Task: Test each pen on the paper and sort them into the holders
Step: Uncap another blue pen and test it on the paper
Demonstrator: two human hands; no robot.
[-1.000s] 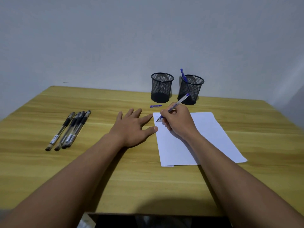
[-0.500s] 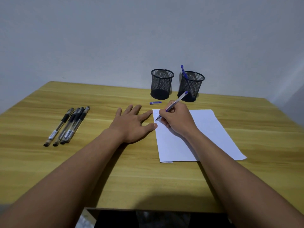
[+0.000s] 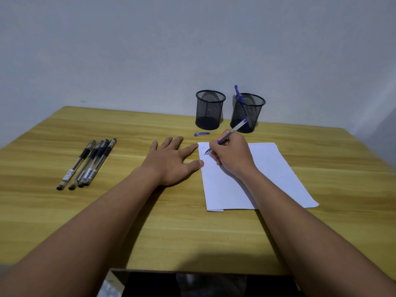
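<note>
My right hand (image 3: 232, 154) grips a blue pen (image 3: 234, 129) with its tip on the top left corner of the white paper (image 3: 276, 174), where faint blue scribbles show. My left hand (image 3: 173, 160) lies flat on the table, fingers spread, thumb and forefinger touching the paper's left edge. The pen's blue cap (image 3: 201, 134) lies on the table just beyond the paper. Two black mesh holders stand at the back: the left holder (image 3: 210, 109) looks empty, the right holder (image 3: 247, 112) has one blue pen (image 3: 238, 94) in it. Several black pens (image 3: 90, 163) lie in a row at the left.
The wooden table (image 3: 85, 221) meets a plain wall at the back. A dark opening (image 3: 192, 284) shows below the table's front edge.
The pen tip has moved slightly down the paper's top left corner, leaving faint blue marks. My left hand has stayed flat at the paper's edge. The camera view has shifted a little.
</note>
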